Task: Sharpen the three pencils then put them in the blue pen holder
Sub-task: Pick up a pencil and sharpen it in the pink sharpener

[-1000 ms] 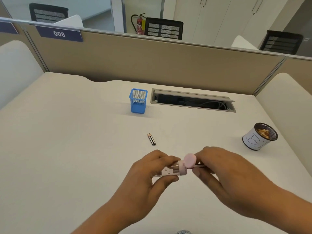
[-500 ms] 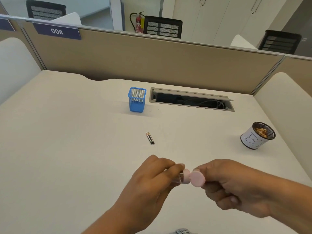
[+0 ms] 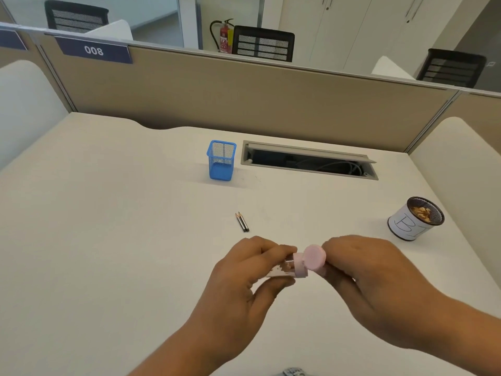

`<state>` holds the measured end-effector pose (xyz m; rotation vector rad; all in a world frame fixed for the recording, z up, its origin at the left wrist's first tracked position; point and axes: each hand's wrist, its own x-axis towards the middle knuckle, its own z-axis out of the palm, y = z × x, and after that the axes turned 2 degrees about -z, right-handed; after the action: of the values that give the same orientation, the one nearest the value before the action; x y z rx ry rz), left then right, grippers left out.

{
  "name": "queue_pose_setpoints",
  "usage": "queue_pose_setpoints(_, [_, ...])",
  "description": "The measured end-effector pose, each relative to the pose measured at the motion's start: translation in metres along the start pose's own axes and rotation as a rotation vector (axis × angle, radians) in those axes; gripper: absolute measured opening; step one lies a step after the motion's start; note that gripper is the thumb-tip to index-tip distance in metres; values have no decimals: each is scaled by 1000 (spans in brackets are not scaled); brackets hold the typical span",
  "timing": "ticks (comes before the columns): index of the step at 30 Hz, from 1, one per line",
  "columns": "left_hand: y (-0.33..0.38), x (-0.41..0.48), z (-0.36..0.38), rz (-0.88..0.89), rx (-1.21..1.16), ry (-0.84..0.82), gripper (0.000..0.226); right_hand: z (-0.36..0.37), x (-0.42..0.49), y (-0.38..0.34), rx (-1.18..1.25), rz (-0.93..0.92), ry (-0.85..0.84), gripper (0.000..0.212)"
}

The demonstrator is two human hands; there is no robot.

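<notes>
My left hand (image 3: 244, 280) grips a pencil sharpener (image 3: 299, 265) with a clear shavings barrel and a pink head. Its round pink lid (image 3: 314, 257) is flipped open. My right hand (image 3: 374, 278) is pinched closed right at the sharpener's mouth. The pencil it held a second ago is hidden behind the lid and fingers. Two short dark pencils (image 3: 242, 221) lie side by side on the desk, tips pointing away from me, just beyond my hands. The blue mesh pen holder (image 3: 221, 161) stands upright farther back, with nothing visible inside.
A white-wrapped mesh cup (image 3: 409, 223) holding shavings stands at the right. An open cable tray slot (image 3: 309, 162) lies behind, right of the holder. Beige partitions (image 3: 244, 99) wall the desk's back and sides.
Both hands drew slightly closer together. The pencil shaft seen between sharpener and right hand a second ago is no longer visible. The pink lid has turned to face the camera.
</notes>
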<state>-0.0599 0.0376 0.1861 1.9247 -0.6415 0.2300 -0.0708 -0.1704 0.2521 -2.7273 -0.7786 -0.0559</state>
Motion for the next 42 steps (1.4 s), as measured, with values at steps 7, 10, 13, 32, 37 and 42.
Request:
queue_pose_setpoints(7, [-11, -3, 11, 255, 208, 21, 26, 1, 6, -1, 1160, 844, -313, 36])
queue_pose_setpoints(10, [-11, -1, 8, 95, 106, -25, 31, -1, 7, 1, 864, 644, -308, 44])
queue_pose_setpoints(13, [-9, 2, 4, -28, 0, -47, 29, -3, 2, 7, 210, 224, -147, 44])
queue_pose_setpoints(32, [-11, 3, 12, -19, 11, 13, 29, -3, 10, 5, 736, 576, -274, 47])
queue_pose_setpoints(37, [-5, 7, 4, -136, -168, -34, 29, -7, 3, 12, -205, -122, 0, 21])
queue_pose_setpoints(42, [-1, 4, 6, -59, -136, 11, 29, -6, 0, 9, -231, -223, 46, 19])
